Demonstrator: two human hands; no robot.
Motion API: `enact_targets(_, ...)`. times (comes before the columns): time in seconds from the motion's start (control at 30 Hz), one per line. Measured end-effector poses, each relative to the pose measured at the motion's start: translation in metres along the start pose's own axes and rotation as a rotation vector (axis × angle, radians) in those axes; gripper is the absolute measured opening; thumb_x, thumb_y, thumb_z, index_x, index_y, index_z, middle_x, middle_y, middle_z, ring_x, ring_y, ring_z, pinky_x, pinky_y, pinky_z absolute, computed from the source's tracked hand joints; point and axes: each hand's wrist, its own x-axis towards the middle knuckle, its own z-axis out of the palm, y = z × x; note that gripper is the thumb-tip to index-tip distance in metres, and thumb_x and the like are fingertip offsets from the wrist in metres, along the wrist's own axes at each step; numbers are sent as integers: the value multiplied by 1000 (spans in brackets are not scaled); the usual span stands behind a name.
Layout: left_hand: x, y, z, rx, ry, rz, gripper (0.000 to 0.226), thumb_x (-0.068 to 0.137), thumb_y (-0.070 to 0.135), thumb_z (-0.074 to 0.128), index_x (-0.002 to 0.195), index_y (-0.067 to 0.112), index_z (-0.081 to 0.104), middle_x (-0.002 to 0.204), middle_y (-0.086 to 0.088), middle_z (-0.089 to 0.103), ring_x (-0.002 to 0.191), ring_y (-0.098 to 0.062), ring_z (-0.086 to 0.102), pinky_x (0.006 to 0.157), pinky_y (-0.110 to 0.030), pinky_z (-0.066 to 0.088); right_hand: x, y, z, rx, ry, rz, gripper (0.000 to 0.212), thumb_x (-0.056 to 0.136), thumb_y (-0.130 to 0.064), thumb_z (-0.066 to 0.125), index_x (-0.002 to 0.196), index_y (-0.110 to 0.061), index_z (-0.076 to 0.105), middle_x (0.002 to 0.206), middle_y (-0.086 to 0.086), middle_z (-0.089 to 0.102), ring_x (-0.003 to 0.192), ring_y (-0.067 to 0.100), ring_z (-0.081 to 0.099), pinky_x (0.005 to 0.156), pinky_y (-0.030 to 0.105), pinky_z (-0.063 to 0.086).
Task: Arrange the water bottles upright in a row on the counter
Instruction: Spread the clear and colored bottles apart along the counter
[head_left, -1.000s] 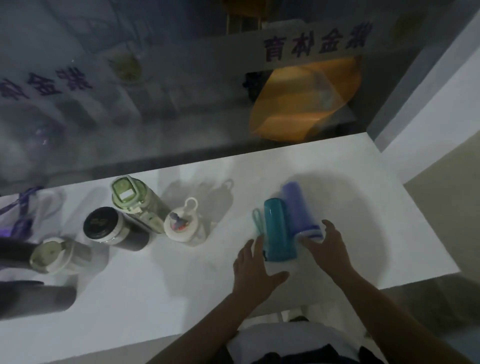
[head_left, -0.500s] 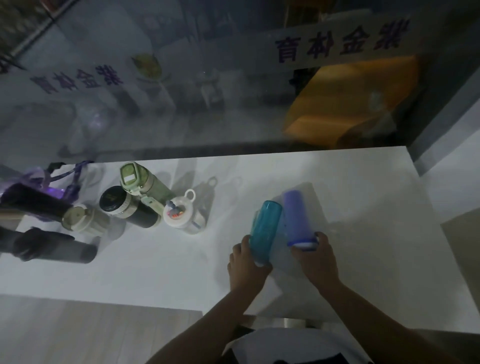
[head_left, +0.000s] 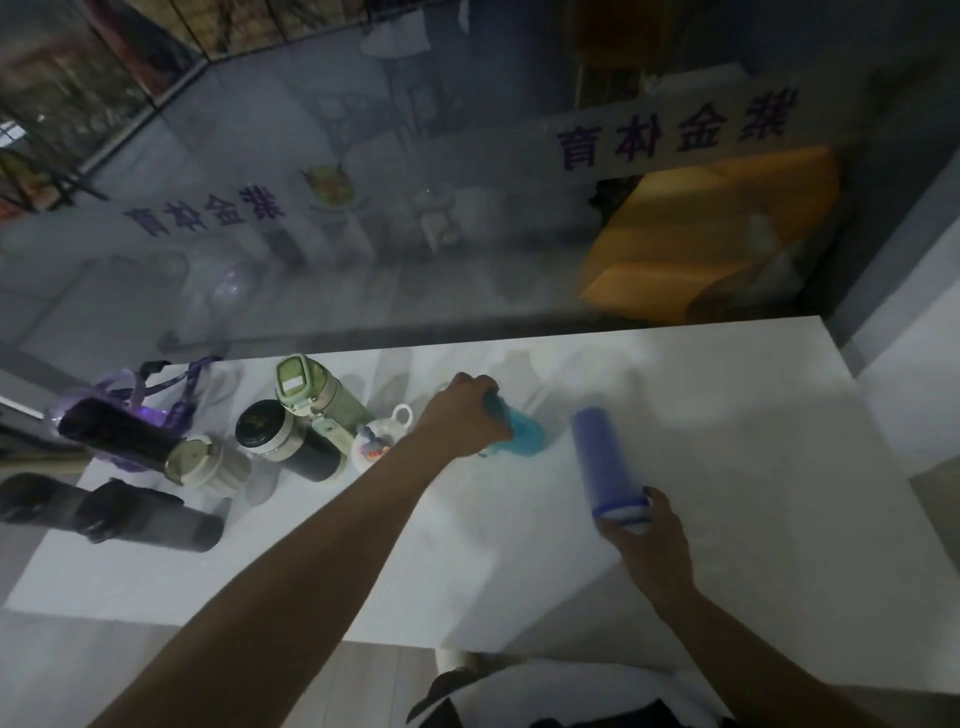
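My left hand (head_left: 462, 410) grips the top of a teal bottle (head_left: 522, 436), which stands near the white counter's (head_left: 727, 415) back edge, right of a small white bottle (head_left: 376, 441). My right hand (head_left: 647, 540) holds the lower end of a purple bottle (head_left: 605, 462), which lies tilted toward the front right. An upright row runs left of the teal one: a green bottle (head_left: 311, 389), a black-and-silver flask (head_left: 283, 441) and a beige bottle (head_left: 208, 465).
Two dark bottles (head_left: 119, 431) (head_left: 130, 514) lie on their sides at the far left, one over a purple bag (head_left: 130, 395). A glass wall (head_left: 467, 208) rises directly behind the counter. A white wall stands to the right.
My left hand has carried the teal bottle back and left, toward the row, and it is now standing up. The purple bottle stayed near the front in my right hand, now apart from the teal one.
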Motion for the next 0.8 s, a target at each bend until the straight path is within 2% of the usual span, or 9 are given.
enact_targets(0.17,23,-8,-16,90,-43,31,58,73,36,74,125,24,53,125,-3,51,105,-25,58,91,-36,52,-4,1,4,-26,11,25,79,65,-23,87,133,-14,48,111,15,61,82,30,62,63,28,42)
enact_targets(0.33,33,-14,-19,113,-74,94,61,74,34,72,131,25,51,132,-2,50,111,-26,56,90,-36,51,-5,6,8,-60,26,20,80,63,-28,86,133,-17,48,111,15,62,85,32,63,67,32,46)
enact_targets(0.47,37,-20,-19,75,-93,145,64,77,32,72,136,26,48,141,1,45,120,-24,52,97,-35,48,-9,7,11,-43,43,47,84,63,-27,86,136,-15,45,117,17,59,92,34,62,73,38,51)
enact_targets(0.57,39,-23,-17,47,-89,174,66,78,31,73,138,26,45,143,1,42,122,-23,50,98,-33,47,-13,10,13,-35,60,41,85,64,-24,87,137,-14,44,119,17,57,95,34,61,73,34,47)
enact_targets(0.8,36,-32,-8,-34,-80,228,67,80,30,73,140,25,43,146,0,37,123,-24,49,104,-37,44,-14,15,10,-55,71,16,78,64,-24,86,131,-18,47,114,16,59,90,34,62,68,39,52)
